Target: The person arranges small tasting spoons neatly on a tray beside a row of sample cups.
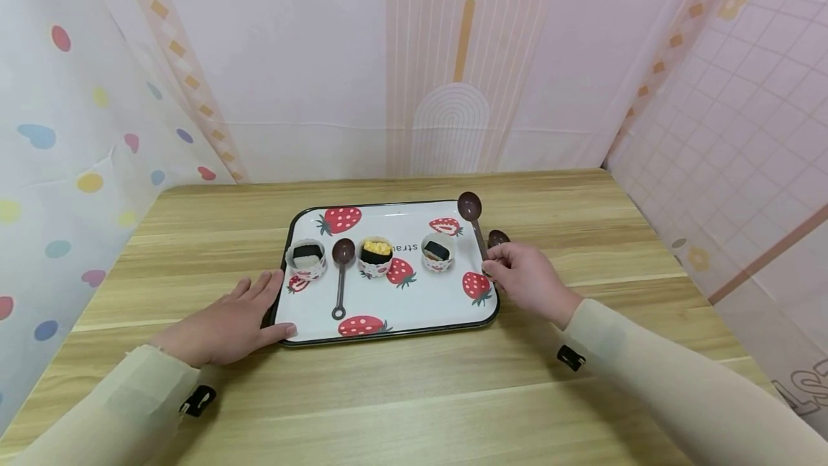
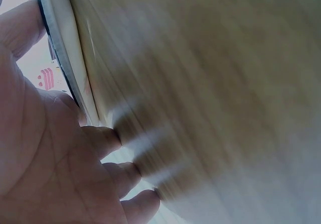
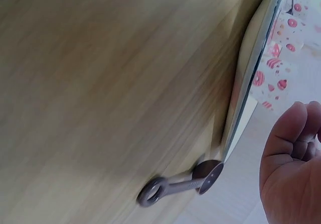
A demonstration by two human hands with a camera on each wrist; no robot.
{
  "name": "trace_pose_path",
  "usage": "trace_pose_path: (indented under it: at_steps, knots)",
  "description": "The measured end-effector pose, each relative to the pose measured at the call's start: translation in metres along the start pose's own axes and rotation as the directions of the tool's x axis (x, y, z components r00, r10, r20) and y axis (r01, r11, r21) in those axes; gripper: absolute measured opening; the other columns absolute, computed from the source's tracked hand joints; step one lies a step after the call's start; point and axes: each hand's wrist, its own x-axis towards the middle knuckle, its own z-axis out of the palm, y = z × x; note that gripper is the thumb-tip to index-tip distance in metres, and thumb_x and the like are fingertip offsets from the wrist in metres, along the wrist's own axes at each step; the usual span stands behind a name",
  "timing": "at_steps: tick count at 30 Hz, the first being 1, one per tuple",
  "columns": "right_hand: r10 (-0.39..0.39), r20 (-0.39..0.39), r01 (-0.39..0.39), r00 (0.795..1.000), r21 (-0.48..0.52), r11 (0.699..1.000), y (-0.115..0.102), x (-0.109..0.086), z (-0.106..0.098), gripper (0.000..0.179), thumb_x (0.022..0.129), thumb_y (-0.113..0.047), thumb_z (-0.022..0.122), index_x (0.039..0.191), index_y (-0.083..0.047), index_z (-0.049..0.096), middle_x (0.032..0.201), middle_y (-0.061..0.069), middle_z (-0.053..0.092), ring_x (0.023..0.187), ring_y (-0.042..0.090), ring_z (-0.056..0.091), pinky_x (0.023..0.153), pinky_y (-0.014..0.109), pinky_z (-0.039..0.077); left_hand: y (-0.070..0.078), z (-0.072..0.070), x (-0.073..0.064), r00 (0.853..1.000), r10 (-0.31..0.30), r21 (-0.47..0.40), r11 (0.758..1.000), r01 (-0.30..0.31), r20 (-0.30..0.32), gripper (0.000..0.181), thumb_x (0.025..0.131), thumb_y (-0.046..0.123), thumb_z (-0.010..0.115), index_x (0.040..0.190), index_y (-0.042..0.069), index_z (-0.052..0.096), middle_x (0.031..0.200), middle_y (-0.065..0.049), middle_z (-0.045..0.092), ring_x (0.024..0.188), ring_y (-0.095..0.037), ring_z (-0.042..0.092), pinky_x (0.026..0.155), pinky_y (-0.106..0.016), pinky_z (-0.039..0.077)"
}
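A white tray (image 1: 414,311) with printed strawberries and a dark rim lies on the table. My left hand (image 1: 229,318) rests at its left edge, fingers straight and thumb over the near corner. At the right rim my right hand (image 1: 530,277) pinches the handle end of a brown measuring spoon (image 1: 469,207), whose bowl lies over the far right corner. A second brown spoon (image 1: 343,252) lies on the tray between two paper cups. A smaller spoon (image 3: 183,186) sits on the table just outside the right rim; in the head view, my right hand partly hides it.
On the tray stand a left paper cup (image 1: 307,260) with white and black food, a middle cup (image 1: 375,257) with yellow and black food, and a right cup (image 1: 438,253) holding a black-wrapped piece. Patterned cloth (image 1: 310,78) hangs behind the wooden table (image 1: 414,401).
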Motion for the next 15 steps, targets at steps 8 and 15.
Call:
trace_pose_path:
  at_steps: [8, 15]
  knots:
    - [0.000, 0.021, -0.002, 1.000, 0.077, 0.997, -0.005, 0.001, 0.010, 0.018, 0.105, -0.012, 0.064, 0.114, 0.001, 0.072, 0.090, 0.014, 0.075, 0.073, 0.016, 0.068, 0.066, 0.029, 0.061, -0.001, 0.000, 0.000, 1.000, -0.005, 0.000, 1.000, 0.005, 0.006, 0.110, 0.099, 0.071, 0.055, 0.164, -0.009, 0.018, 0.167, -0.039, 0.022, 0.147, -0.070, 0.021, 0.118, -0.075, 0.029]
    - [-0.001, 0.045, -0.006, 0.999, 0.145, 0.989, -0.007, 0.004, 0.019, 0.017, 0.104, -0.010, 0.064, 0.112, 0.004, 0.071, 0.088, 0.015, 0.077, 0.071, 0.013, 0.070, 0.070, 0.032, 0.065, -0.001, 0.001, 0.001, 1.000, -0.007, 0.004, 1.000, 0.007, 0.004, 0.110, 0.098, 0.072, 0.055, 0.164, -0.008, 0.018, 0.167, -0.039, 0.022, 0.148, -0.069, 0.021, 0.118, -0.075, 0.030]
